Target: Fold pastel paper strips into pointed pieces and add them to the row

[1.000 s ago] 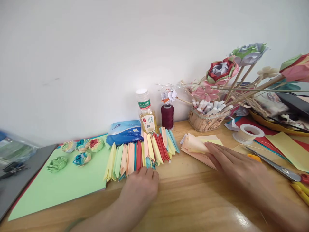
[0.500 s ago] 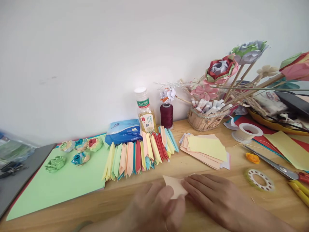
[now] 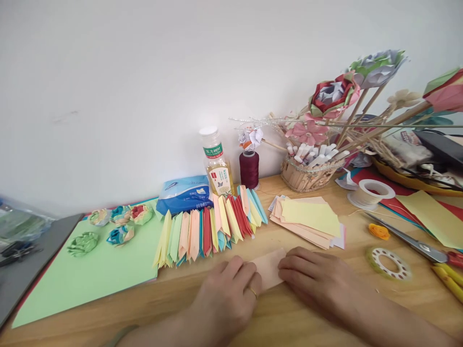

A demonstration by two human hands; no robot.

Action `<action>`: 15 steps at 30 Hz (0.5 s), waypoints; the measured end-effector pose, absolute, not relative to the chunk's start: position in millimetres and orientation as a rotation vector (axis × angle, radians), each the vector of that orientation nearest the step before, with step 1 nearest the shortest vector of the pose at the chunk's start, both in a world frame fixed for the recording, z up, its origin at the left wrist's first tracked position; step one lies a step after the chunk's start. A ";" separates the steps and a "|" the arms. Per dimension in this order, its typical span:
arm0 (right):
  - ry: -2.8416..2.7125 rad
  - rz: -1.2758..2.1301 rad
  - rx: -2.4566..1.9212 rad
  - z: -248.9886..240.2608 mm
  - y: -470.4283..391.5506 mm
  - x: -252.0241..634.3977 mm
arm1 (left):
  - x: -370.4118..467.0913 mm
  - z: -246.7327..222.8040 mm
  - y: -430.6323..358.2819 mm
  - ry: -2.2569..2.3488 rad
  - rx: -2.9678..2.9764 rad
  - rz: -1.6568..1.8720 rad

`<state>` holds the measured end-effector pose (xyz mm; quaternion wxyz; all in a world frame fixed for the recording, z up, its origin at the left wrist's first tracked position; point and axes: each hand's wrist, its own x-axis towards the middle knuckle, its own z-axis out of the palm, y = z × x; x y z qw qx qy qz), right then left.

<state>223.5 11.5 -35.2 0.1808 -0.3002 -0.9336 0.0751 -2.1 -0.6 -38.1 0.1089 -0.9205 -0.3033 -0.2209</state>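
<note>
A pale peach strip of paper [image 3: 266, 268] lies on the wooden table, stretched between my two hands. My left hand [image 3: 229, 294], with a ring on one finger, is closed over the strip's left end, its fingers curled and the thumb hidden. At the right end, the bent fingers of my right hand [image 3: 318, 284] press together on the paper. Behind them stands a row of folded paper pieces [image 3: 206, 233] in yellow, green, peach, red and blue. A fanned stack of cut paper slips [image 3: 307, 219] rests beyond my right hand.
Left, folded paper flowers [image 3: 83, 244] sit on green sheets [image 3: 90, 284]. A tissue pack [image 3: 184, 194], bottle [image 3: 217, 164] and maroon thread spool [image 3: 249, 169] line the wall. Scissors [image 3: 415, 243], a tape roll [image 3: 388, 264] and a basket [image 3: 307, 174] are to the right.
The paper, earlier a wider piece with a pointed corner, now shows as a narrow flat strip. My left hand has drawn back from over it and turned, knuckles up; my right hand stays close by.
</note>
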 end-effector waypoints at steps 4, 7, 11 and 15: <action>-2.554 0.384 -0.998 -34.8 15.5 225.8 | -4.6 -38.2 1.9 -1.132 -2.848 -0.854; -2.486 0.567 -1.134 -32.8 19.1 228.8 | -5.8 -35.5 1.9 -1.285 -2.893 -0.978; -2.430 0.756 -1.191 -31.4 23.2 232.6 | -6.0 -33.1 -0.6 -1.341 -2.897 -1.068; -2.425 0.814 -1.233 -31.5 23.7 233.9 | -7.4 -33.4 -1.7 -1.405 -2.932 -1.120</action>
